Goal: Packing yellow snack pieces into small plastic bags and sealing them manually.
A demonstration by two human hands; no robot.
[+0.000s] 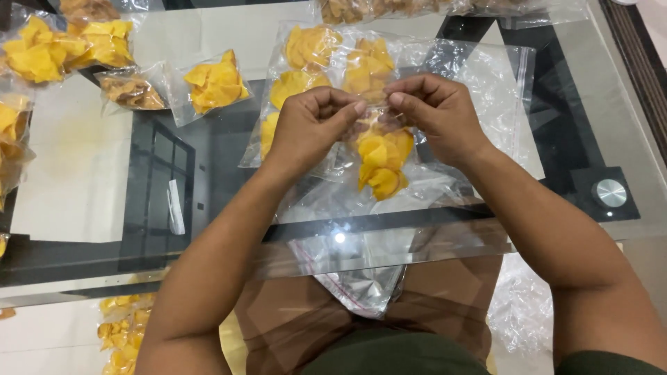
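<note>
**Chip bag mid-pinch: spill risk**

Bag of yellow chips (381, 161) hung at centre above the glass bench (83, 167), its top pinched by left hand (314, 121) and right hand (434, 111). Loosened pinch would likely drop it; more bags (212, 83) lay at ten o'clock.

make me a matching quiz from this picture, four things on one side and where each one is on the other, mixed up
Things:
1. small bag of yellow chips
2. round metal disc
3. bag of brown chips
4. empty clear bag

Places:
A. far left part of the glass table, beside a bag of yellow chips
B. hanging off the near table edge over the lap
C. pinched at its top by the left hand and right hand
D. right side of the table, near its edge

Pairs: 1-C, 2-D, 3-A, 4-B
</note>
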